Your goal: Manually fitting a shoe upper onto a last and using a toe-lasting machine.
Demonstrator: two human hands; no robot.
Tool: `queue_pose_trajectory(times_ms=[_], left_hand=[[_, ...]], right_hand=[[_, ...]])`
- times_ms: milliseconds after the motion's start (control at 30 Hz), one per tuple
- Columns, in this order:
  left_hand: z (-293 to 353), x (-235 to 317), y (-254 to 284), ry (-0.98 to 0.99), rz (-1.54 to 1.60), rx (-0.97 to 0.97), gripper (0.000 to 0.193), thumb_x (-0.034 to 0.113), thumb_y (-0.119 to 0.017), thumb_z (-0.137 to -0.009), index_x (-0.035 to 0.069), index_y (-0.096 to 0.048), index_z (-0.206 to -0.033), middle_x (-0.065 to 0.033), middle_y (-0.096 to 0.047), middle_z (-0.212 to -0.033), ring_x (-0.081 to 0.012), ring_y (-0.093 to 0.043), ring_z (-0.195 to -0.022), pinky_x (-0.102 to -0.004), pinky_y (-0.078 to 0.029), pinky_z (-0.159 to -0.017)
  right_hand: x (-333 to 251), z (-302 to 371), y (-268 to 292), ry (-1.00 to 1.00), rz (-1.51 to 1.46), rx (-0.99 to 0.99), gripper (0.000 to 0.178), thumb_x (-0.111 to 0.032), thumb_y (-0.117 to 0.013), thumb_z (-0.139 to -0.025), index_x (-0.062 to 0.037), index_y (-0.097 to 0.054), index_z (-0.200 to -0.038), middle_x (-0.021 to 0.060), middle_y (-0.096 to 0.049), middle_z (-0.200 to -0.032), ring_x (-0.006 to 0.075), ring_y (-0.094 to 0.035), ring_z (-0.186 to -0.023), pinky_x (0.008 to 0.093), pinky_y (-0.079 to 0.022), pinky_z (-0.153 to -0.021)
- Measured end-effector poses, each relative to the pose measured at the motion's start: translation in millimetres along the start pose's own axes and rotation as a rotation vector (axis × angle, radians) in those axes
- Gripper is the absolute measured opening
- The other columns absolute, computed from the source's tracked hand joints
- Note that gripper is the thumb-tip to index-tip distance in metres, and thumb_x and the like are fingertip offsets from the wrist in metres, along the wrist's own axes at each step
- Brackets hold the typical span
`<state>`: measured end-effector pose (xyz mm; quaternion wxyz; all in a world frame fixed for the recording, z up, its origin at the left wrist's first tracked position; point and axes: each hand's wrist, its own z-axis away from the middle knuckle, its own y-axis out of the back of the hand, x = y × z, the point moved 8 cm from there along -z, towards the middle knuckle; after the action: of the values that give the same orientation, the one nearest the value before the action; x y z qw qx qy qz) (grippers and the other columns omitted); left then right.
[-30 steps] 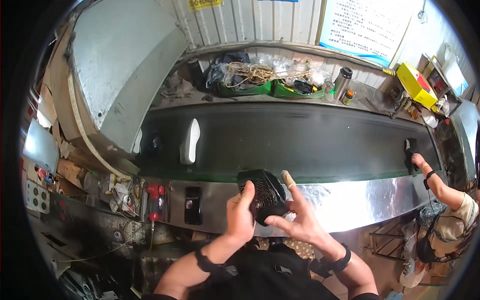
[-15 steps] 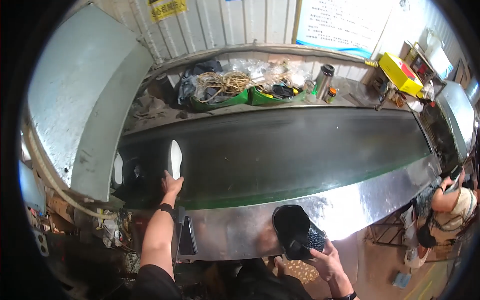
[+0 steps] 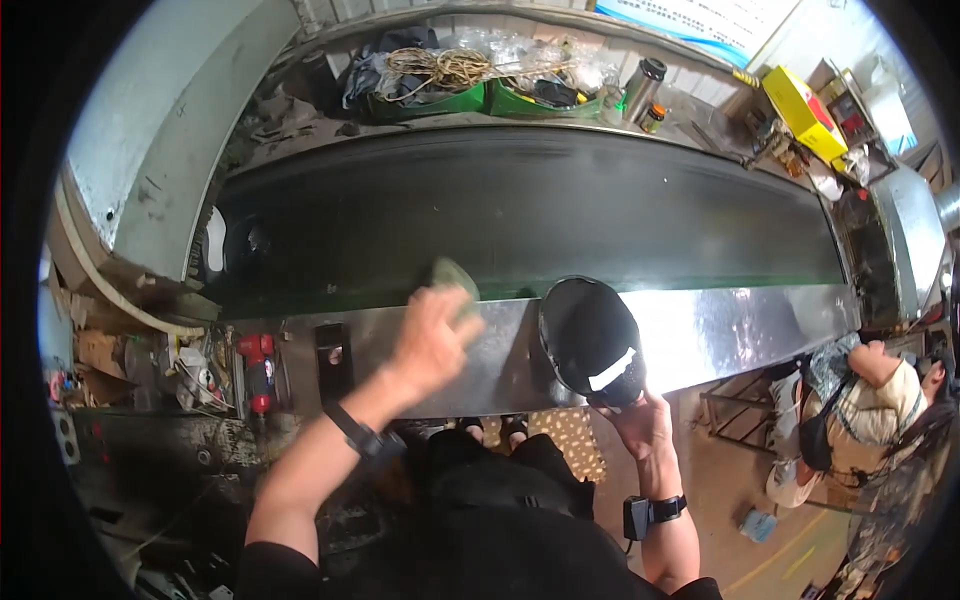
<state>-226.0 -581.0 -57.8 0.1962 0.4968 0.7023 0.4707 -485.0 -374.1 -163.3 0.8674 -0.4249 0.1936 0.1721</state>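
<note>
A black slipper [image 3: 590, 325] is tilted over the metal ledge, its inner side facing up with a white strip near the lower end. My right hand [image 3: 640, 420] grips it from below at that end. Left of it, my left hand [image 3: 432, 340] is closed around a pale sole-shaped insole [image 3: 456, 280], blurred by motion and mostly hidden behind the fingers. The insole hangs over the belt's near edge, apart from the slipper. At the belt's left end lie a white insole [image 3: 215, 238] and a dark, shiny item [image 3: 258, 235] beside it, perhaps another slipper.
The dark conveyor belt [image 3: 620, 220] runs behind a shiny metal ledge [image 3: 700, 335]. A phone-like black slab [image 3: 334, 360] and a red power drill [image 3: 258, 370] are at left. Green bins [image 3: 435, 106] and a steel flask [image 3: 643, 88] stand behind. Another person [image 3: 870, 400] sits at right.
My left hand has lifted the white insole off the belt and brought it right, toward the slipper. The slipper has turned in my right hand. The view has tilted down.
</note>
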Motion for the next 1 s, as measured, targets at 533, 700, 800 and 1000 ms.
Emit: queue_pose_trajectory(times_ms=[533,700,800,1000], left_hand=[[72,-7,-156,1.521,1.758,-0.161,0.045,0.040,-0.065,-0.100,-0.003,-0.070,-0.111,-0.0114,-0.074,-0.107,-0.0237,-0.070,-0.103,-0.0406,-0.053,-0.093],[53,-56,-147,1.235,0.630,-0.069,0.028,0.031,-0.071,-0.096,0.003,-0.076,-0.099,-0.0145,-0.075,-0.096,-0.0265,-0.071,-0.098,-0.0383,-0.052,-0.085],[52,-43,-143,1.268,0.457,0.057,0.026,0.031,-0.072,-0.094,0.006,-0.077,-0.099,-0.0167,-0.074,-0.087,-0.0306,-0.071,-0.083,-0.0385,-0.053,-0.078],[104,-24,-176,1.386,0.849,0.176,0.036,0.030,-0.070,-0.095,0.000,-0.069,-0.115,-0.0140,-0.074,-0.104,-0.0208,-0.069,-0.099,-0.0354,-0.052,-0.088]], right_hand=[[61,68,-67,0.944,1.862,-0.468,0.044,-0.010,-0.080,-0.080,0.0005,-0.067,-0.121,0.0090,-0.066,-0.084,0.0273,-0.064,-0.079,0.0541,-0.045,-0.112],[83,37,-43,1.158,1.760,-0.292,0.058,-0.011,-0.088,-0.070,-0.0045,-0.066,-0.124,0.0182,-0.057,-0.124,0.0377,-0.059,-0.106,0.0549,-0.044,-0.112],[70,11,-28,1.051,1.458,-0.207,0.101,-0.021,-0.097,-0.068,-0.0072,-0.041,-0.152,0.0294,-0.034,-0.155,0.0503,-0.041,-0.139,0.0527,-0.039,-0.115],[79,22,7,0.715,1.399,-0.350,0.101,-0.016,-0.089,-0.076,0.0072,-0.029,-0.154,0.0342,-0.032,-0.158,0.0527,-0.035,-0.145,0.0575,-0.030,-0.120]])
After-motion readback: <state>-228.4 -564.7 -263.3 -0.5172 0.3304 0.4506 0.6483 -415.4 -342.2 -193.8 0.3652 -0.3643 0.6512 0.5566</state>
